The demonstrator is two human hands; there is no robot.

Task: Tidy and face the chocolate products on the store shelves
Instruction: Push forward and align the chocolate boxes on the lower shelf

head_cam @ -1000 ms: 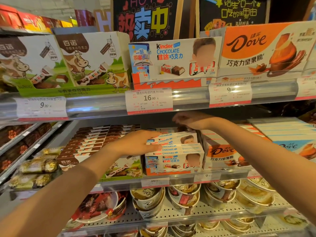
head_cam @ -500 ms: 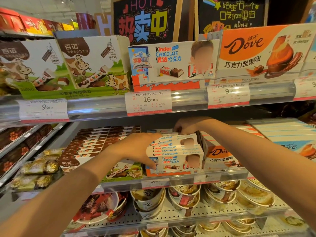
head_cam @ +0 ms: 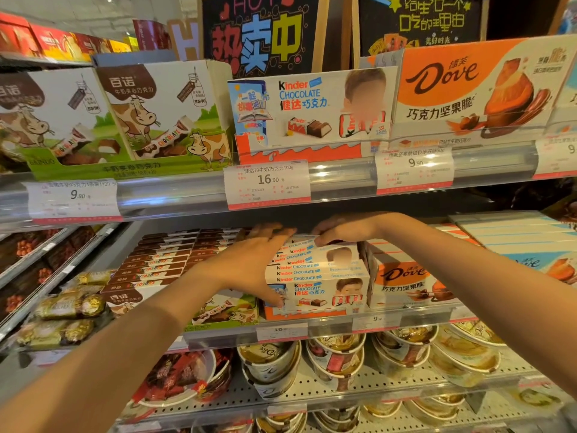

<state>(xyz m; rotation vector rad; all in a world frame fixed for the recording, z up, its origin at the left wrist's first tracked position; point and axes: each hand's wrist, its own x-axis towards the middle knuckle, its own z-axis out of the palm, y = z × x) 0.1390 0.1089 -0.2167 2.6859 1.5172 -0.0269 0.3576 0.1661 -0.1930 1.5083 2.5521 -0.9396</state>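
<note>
Squaring the Kinder boxes (head_cam: 315, 276) beside the Dove box (head_cam: 406, 279), I am pressing my flat left hand (head_cam: 249, 264) against their side while my right hand (head_cam: 343, 229) is pinching the top box, keeping edges flush.

Glossy cardboard Kinder boxes (head_cam: 315, 278)

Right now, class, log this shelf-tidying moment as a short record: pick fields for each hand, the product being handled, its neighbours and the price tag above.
Left hand: left hand flat against the left side of the Kinder stack
Right hand: right hand reaches over the stack's back top, fingers curled on a box
Left neighbour: brown cow-print bars
Right neighbour: Dove boxes
Price tag above: 16.90
</note>
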